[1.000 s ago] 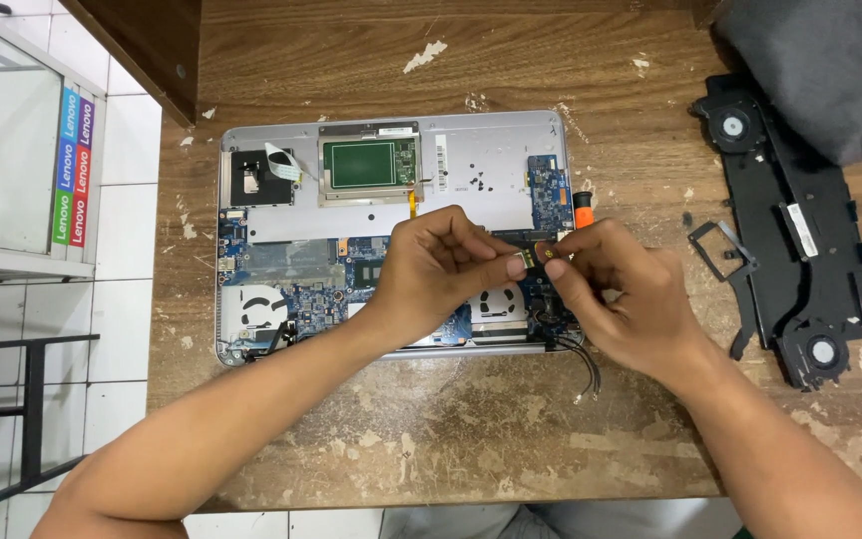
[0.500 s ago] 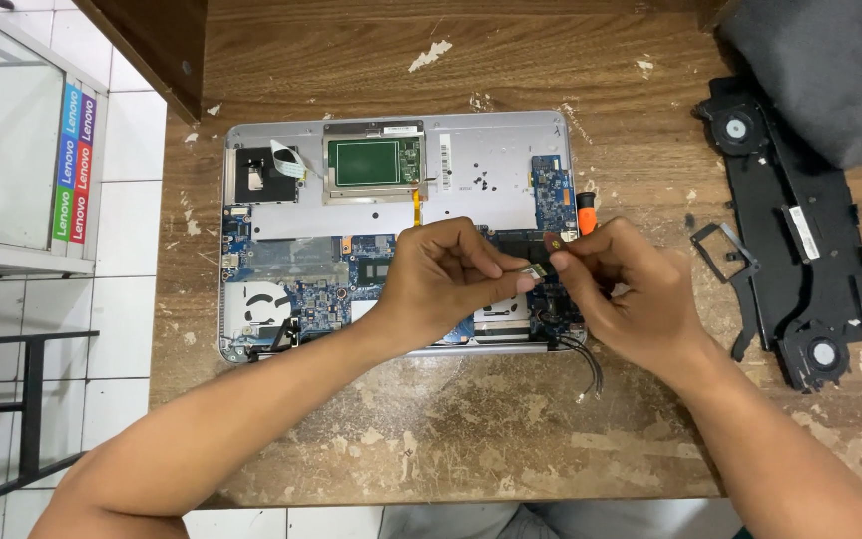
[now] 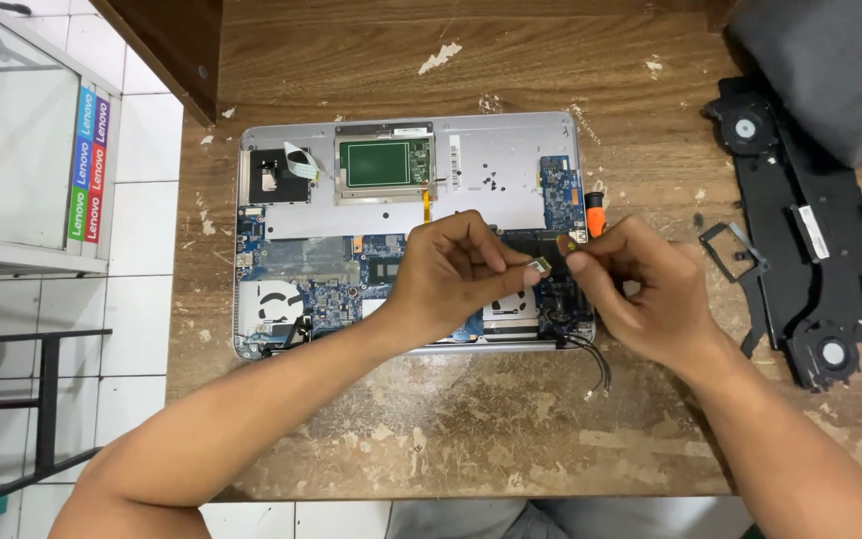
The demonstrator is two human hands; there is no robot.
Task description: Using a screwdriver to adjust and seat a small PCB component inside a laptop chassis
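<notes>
left hand [image 3: 451,274] pinches small metal part [image 3: 540,265] at fingertips, above opened laptop [image 3: 406,235]. right hand [image 3: 641,289] just beside it, fingers closed on orange-handled screwdriver [image 3: 595,212], tip near part. black fan assembly [image 3: 800,230] further right on wooden table [image 3: 451,439].

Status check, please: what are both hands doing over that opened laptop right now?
Left hand pinching small metal part. Right hand pinching beside it, screwdriver tucked behind. Opened laptop underneath; nothing blocking.

Single head view — looks steeply down, close over the wooden table [image 3: 551,60].
</notes>
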